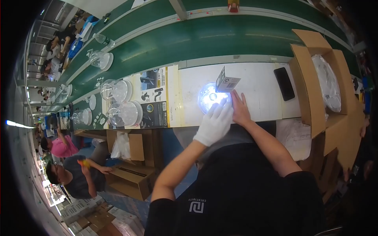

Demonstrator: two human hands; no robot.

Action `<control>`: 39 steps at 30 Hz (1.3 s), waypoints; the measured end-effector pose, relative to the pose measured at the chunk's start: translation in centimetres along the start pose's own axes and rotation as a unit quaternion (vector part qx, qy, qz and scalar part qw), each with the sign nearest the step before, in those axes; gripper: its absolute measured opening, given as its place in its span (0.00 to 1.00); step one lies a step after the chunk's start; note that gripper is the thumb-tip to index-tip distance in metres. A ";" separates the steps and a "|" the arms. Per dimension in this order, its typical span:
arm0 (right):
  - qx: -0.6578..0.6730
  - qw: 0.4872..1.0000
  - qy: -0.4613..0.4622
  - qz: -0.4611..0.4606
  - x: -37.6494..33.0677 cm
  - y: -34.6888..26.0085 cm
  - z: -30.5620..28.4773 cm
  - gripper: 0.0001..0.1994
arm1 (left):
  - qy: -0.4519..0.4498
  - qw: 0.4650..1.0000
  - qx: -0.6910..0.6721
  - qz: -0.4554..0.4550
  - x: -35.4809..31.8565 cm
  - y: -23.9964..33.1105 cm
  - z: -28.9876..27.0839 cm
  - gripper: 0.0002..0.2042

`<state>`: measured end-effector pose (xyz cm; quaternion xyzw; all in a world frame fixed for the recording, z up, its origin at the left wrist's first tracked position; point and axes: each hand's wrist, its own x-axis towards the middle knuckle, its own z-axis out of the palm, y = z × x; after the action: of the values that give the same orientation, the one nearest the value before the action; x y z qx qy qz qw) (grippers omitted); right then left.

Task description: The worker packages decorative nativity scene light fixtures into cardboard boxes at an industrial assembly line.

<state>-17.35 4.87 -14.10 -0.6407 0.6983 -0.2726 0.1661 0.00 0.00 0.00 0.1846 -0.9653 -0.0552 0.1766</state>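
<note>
Head view: fingers of the white-gloved left hand (215, 125) stretch close together over a clear round dome (203, 95) glowing bluish white. Fingers of the bare right hand (241, 110) spread slightly beside it, near a folded card (228, 82); whether either hand grips, I cannot tell. The dome sits on a white tabletop (262, 90), between other clear domes (128, 113) at left and a black phone (284, 84) at right.
</note>
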 end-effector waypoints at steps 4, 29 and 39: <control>-0.048 0.998 -0.029 -0.008 -0.5 1.1 -0.9 0.56 | -0.061 0.989 0.128 0.033 4.2 -0.6 2.3 0.26; -0.052 0.998 -0.035 0.010 -0.4 1.4 -2.2 0.66 | 0.127 0.941 -0.135 -0.283 2.0 -0.8 -0.5 0.34; -0.048 0.996 -0.070 0.031 -0.2 1.7 -2.4 0.63 | -0.017 0.955 -0.265 -0.133 5.5 -8.1 0.7 0.31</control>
<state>-20.04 5.48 -13.22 -0.6436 0.7168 -0.1876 0.1919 -2.34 -9.51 -0.24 0.2568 -0.8855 -0.3354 0.1936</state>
